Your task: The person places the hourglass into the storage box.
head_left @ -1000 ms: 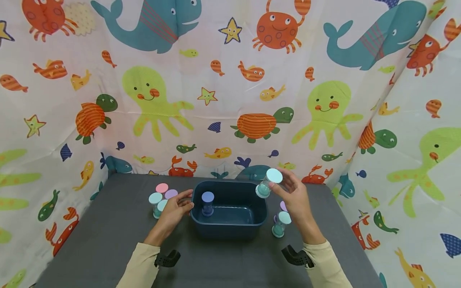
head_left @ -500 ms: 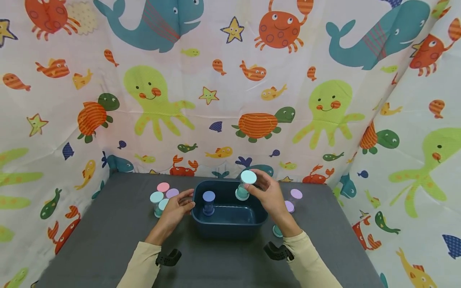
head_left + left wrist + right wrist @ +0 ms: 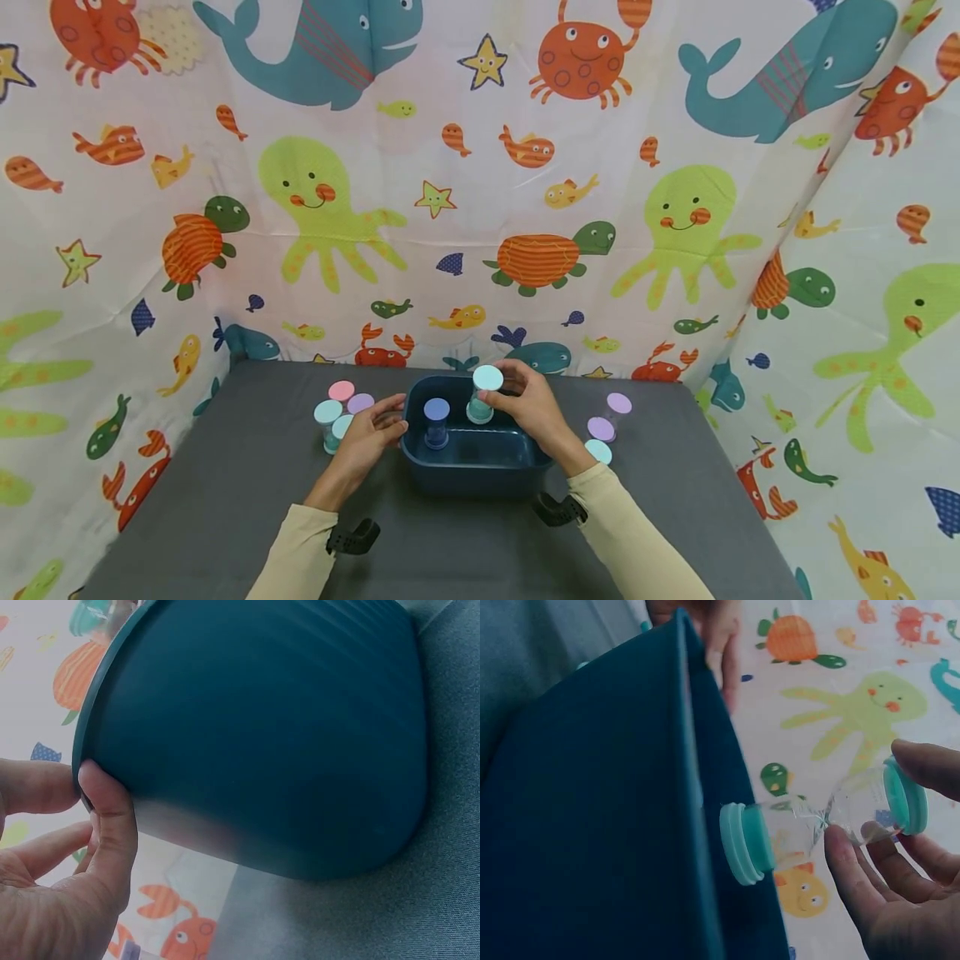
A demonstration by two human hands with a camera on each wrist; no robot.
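Observation:
My right hand (image 3: 534, 410) grips a sand timer with mint caps (image 3: 487, 378), upright over the middle of a dark blue bin (image 3: 480, 482). In the right wrist view, the clear waist of this mint sand timer (image 3: 840, 817) sits between the fingers and thumb, and its lower cap is right at the bin's rim (image 3: 686, 742). My left hand (image 3: 363, 443) pinches the bin's left rim; the left wrist view shows thumb (image 3: 105, 795) and fingers on either side of that edge. Inside the bin, toward the left, stands a blue-violet sand timer (image 3: 437, 422).
Left of the bin stand several sand timers, among them a pink-capped one (image 3: 341, 391) and a mint one (image 3: 327, 412), partly behind my left hand. To the right are two purple-capped sand timers (image 3: 618, 403) and a mint-capped one (image 3: 597, 452). A sea-animal curtain (image 3: 465, 233) backs the grey table (image 3: 457, 550).
My right hand has carried the mint sand timer leftward, from the bin's right rim to over its middle, and slightly lower. The left hand has stayed on the rim.

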